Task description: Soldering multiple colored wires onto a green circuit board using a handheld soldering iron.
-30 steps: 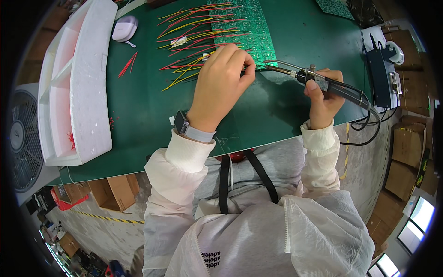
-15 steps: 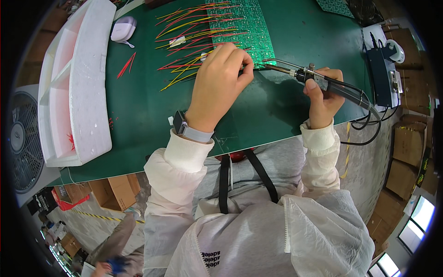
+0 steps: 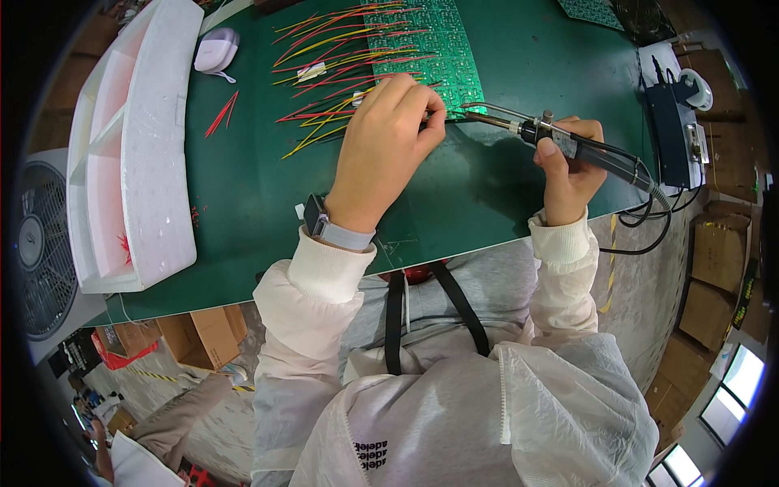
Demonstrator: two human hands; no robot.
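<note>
My right hand point(image 3: 568, 174) grips a soldering iron point(image 3: 531, 130) with a thin curved metal guide tube along its top. The iron's tip points left, at the near edge of a green circuit board panel point(image 3: 446, 57). Close to the tip, my left hand point(image 3: 395, 134) is closed in a pinch over the panel's near left corner; what its fingertips hold is hidden. Red and yellow wires point(image 3: 329, 58) fan out to the left from the panel in several rows. Some of them pass behind my left hand.
A white foam tray with compartments point(image 3: 158, 162) stands at the left. Near it lie a lilac case point(image 3: 217, 52) and loose red wires point(image 3: 221, 115) on the green table point(image 3: 268, 219). The dark soldering station point(image 3: 672, 134) sits at the right, its cable looping over the edge. Another panel point(image 3: 591, 11) lies far right.
Both hands and the iron stay almost still, the tip at the panel's near edge. In the lower left background, another person has shifted position.
</note>
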